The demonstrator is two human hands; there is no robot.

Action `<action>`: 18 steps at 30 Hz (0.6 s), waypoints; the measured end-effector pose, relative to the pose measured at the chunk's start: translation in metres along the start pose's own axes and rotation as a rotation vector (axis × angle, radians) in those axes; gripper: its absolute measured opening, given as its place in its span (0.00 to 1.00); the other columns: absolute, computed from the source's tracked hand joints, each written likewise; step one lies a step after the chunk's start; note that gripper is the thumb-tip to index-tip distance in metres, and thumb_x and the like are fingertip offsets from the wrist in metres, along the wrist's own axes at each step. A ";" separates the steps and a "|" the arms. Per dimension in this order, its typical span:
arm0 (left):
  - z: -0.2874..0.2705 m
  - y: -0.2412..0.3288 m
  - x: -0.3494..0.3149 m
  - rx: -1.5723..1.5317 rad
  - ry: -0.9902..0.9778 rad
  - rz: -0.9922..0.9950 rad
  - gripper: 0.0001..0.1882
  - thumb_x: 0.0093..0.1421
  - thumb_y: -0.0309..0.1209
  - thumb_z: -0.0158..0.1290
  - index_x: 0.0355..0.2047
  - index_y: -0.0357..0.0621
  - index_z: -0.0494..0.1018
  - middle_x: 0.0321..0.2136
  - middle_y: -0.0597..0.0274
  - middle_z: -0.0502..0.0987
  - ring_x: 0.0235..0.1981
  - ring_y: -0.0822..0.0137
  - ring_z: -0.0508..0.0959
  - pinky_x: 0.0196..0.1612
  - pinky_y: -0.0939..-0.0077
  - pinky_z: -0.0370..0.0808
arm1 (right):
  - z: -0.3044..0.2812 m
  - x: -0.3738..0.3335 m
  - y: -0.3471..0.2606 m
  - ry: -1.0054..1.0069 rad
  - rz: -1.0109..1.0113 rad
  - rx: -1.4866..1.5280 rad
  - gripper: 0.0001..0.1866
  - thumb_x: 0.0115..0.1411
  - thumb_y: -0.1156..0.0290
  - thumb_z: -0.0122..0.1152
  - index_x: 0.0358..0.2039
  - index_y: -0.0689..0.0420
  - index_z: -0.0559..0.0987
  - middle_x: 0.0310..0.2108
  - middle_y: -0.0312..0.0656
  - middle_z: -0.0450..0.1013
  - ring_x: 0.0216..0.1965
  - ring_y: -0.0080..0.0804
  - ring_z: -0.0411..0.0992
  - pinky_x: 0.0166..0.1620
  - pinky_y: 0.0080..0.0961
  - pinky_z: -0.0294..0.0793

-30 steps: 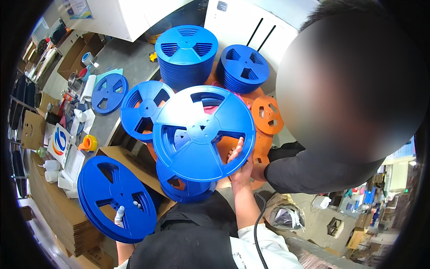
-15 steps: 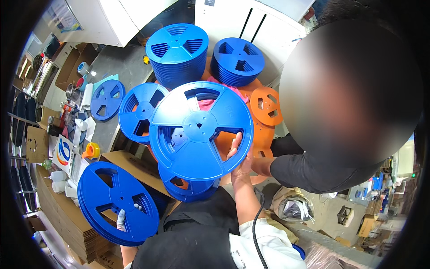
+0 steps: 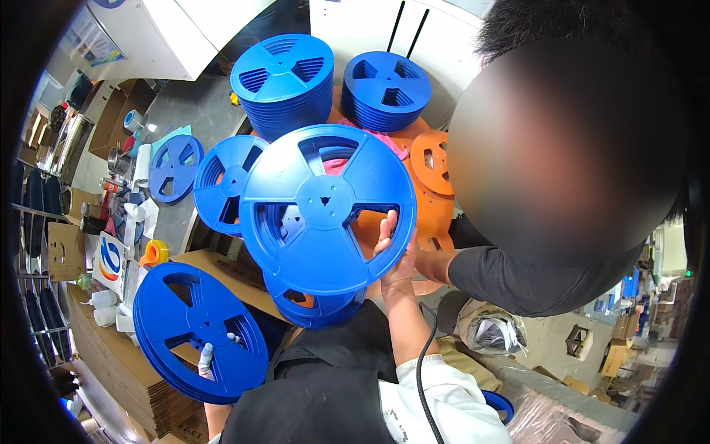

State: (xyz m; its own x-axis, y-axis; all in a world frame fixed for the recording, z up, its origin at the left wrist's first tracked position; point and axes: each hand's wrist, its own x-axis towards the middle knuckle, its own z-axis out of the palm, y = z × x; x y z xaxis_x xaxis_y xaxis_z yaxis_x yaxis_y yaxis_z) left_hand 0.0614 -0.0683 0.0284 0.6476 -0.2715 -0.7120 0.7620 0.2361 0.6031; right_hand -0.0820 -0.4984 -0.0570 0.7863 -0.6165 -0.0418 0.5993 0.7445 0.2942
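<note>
At near left, left hand (image 3: 207,359) held blue reel stack (image 3: 198,317), fingers (image 3: 208,349) hooked through window, likely for purchase on wide rims. Mid-scene, right hand (image 3: 400,269) gripped large blue reel (image 3: 325,216), fingers through near-right window. Far, tall blue pile (image 3: 287,109) stood layered, probably saving room.

You're watching from your own head, through the left fisheye lens, tipped down and forward over the work. Your black-clad torso (image 3: 318,403) sits right beneath you at six o'clock; the foremost blue reel (image 3: 325,259) looms close, almost at the dial's hub; the white cabinet (image 3: 355,26) stands farther off at twelve; a co-worker's dark sleeve (image 3: 540,277) crowds in between three and four!
</note>
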 end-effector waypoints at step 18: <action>-0.005 0.002 -0.001 -0.027 -0.011 -0.004 0.25 0.63 0.35 0.56 0.58 0.40 0.68 0.44 0.55 0.80 0.46 0.60 0.79 0.54 0.61 0.75 | -0.011 -0.001 -0.002 0.064 0.033 -0.055 0.28 0.70 0.51 0.48 0.63 0.55 0.69 0.59 0.46 0.72 0.44 0.41 0.79 0.42 0.34 0.79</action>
State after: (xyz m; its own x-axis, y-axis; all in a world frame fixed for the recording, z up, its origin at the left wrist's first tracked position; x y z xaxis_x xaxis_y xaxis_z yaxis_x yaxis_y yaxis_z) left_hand 0.0625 -0.0629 0.0282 0.6449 -0.2830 -0.7099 0.7640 0.2604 0.5903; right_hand -0.0819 -0.4962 -0.0678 0.8124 -0.5755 -0.0942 0.5793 0.7780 0.2431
